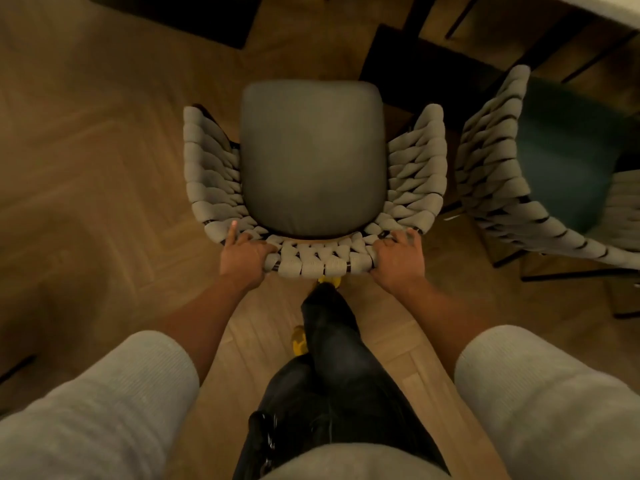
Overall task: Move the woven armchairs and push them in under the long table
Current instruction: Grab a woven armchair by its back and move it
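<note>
A woven armchair point(313, 261) with a grey seat cushion stands right in front of me, seen from above, its back toward me. My left hand point(242, 256) grips the left end of its woven backrest, index finger stretched out along the weave. My right hand point(398, 258) grips the right end of the same backrest. A second woven armchair point(491, 161) with a dark green seat stands to the right, angled. The pale edge of the long table point(620, 12) shows at the top right corner, with dark legs below it.
Herringbone wood floor point(86, 185) lies open to the left. A dark rug or base point(415, 71) sits beyond the chair, another dark shape point(180, 15) at the top left. My legs in dark trousers and yellow shoes point(299, 341) stand directly behind the chair.
</note>
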